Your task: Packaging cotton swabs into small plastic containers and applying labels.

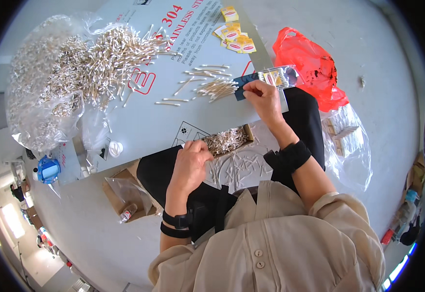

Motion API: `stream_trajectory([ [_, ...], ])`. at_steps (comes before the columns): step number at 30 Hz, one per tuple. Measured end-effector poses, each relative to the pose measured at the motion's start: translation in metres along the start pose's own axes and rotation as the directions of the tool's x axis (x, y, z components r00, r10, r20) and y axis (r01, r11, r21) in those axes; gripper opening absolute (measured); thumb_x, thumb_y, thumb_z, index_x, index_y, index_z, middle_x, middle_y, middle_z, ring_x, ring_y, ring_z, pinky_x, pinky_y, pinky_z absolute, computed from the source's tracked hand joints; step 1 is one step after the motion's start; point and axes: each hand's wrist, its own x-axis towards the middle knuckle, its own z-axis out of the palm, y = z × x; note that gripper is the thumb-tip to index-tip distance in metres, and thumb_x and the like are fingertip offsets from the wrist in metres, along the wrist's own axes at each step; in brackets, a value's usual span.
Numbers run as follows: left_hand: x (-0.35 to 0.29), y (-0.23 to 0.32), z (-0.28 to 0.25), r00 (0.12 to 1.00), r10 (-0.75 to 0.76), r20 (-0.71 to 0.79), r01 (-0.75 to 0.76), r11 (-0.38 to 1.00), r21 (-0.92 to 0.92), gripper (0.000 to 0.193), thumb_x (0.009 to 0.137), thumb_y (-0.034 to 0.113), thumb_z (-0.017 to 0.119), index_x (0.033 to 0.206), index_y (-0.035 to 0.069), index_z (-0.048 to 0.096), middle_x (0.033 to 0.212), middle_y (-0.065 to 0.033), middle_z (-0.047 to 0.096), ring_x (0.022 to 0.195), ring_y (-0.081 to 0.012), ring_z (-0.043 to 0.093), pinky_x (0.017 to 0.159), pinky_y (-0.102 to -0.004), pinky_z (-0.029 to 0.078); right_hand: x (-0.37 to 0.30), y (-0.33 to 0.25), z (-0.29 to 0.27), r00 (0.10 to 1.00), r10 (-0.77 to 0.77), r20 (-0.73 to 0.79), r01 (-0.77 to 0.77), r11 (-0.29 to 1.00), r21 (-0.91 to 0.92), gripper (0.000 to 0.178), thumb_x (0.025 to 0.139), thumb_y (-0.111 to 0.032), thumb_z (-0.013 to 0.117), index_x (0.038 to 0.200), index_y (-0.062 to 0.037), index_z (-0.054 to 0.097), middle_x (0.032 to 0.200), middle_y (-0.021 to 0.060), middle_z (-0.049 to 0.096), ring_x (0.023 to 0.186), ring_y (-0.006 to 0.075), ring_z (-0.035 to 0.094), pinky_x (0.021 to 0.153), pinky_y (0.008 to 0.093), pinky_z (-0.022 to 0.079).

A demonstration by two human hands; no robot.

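My right hand [266,101] is over the table's right side, its thumb and fingers drawn together above a dark blue flat piece [240,87]. What they pinch, if anything, is too small to make out. Just beyond it lies a clear packet of cotton swabs [281,77] with a yellow label card [271,78]. A loose bundle of cotton swabs [216,89] reaches the blue piece from the left. My left hand [191,163] is curled at the left end of a narrow cardboard box [248,130] filled with cotton swabs [227,141]; its fingertips are partly hidden.
A large heap of cotton swabs [100,63] spills from a clear bag [27,107] on the table [139,124]. Yellow cards [234,36] lie at the far edge. A red plastic bag [302,63] is on the right, above a clear bag of packets [344,138]. Loose swabs [239,168] lie below the box.
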Motion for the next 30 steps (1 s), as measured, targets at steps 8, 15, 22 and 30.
stream_trajectory([
  [8,0.046,0.004,0.008,0.936,-0.068,-0.345,0.069,0.998,-0.01,0.026,0.075,-0.003,0.06,0.1,0.002,0.058,0.1,-0.0126,0.056,0.097,-0.0321,0.054,0.083,-0.0425,0.045,-0.009,-0.003,0.002,0.991,-0.129,0.03,0.132,0.969,-0.21,0.017,0.071,-0.002,0.068,0.088,-0.0018,0.065,0.078,0.0098,0.06,0.07,0.0226,0.062,0.065,0.0305,0.049],
  [15,0.091,0.008,0.045,0.798,-0.016,-0.602,0.094,0.991,0.098,0.044,0.073,0.006,0.069,0.115,0.004,0.054,0.117,-0.0116,0.051,0.107,-0.0331,0.048,0.093,-0.0476,0.036,0.004,-0.008,0.012,0.966,-0.256,0.043,0.258,0.925,-0.28,0.036,0.068,0.001,0.068,0.102,-0.0062,0.063,0.098,0.0123,0.058,0.091,0.0306,0.059,0.077,0.0371,0.05],
  [22,0.117,-0.01,0.046,0.822,0.069,-0.565,0.105,0.957,0.27,0.035,0.074,0.007,0.067,0.108,0.004,0.057,0.111,-0.0077,0.053,0.106,-0.0291,0.049,0.09,-0.0433,0.037,0.008,-0.003,0.018,0.968,-0.248,0.039,0.249,0.93,-0.27,0.036,0.072,0.002,0.066,0.107,-0.0034,0.06,0.106,0.0111,0.056,0.098,0.0258,0.059,0.082,0.0333,0.048],
  [30,0.126,0.013,0.052,0.942,-0.038,-0.332,0.157,0.927,0.341,0.081,0.084,0.039,0.061,0.145,0.003,0.022,0.154,-0.0146,0.018,0.143,-0.0298,0.012,0.113,-0.053,0.008,0.005,-0.002,0.034,0.995,-0.056,-0.079,0.083,0.91,0.407,0.029,0.095,-0.008,0.05,0.121,0.0034,0.051,0.131,0.0096,0.047,0.118,0.0161,0.048,0.102,0.0276,0.037],
])
